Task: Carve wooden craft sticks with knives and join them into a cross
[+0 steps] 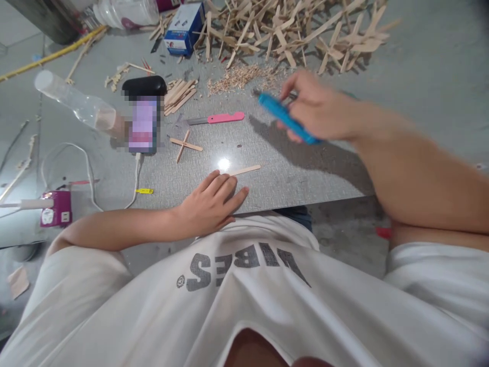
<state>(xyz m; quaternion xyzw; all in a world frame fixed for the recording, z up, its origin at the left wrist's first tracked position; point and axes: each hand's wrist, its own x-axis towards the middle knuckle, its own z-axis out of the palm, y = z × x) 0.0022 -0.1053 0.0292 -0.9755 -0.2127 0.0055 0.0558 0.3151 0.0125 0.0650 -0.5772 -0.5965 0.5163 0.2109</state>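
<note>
My left hand (214, 199) lies palm down near the table's front edge. Its fingers are apart and flat, and the fingertips rest over one end of a wooden craft stick (247, 169). Raised above the table to the right, my right hand (313, 107) is closed around a blue utility knife (288, 118), slightly blurred, with its dark tip pointing up and left. Two craft sticks crossed into an X (184, 144) lie left of the single stick. Behind them is a pink-handled knife (225, 118) with its blade out to the left.
A big heap of crossed sticks (282, 30) covers the back, with wood shavings (239, 79) before it. Loose sticks (179, 97), a blue-white box (184, 29), a phone (143, 125) on a cable, a black case (144, 87), a clear bottle (82, 104) and a purple adapter (56, 209) stand leftward.
</note>
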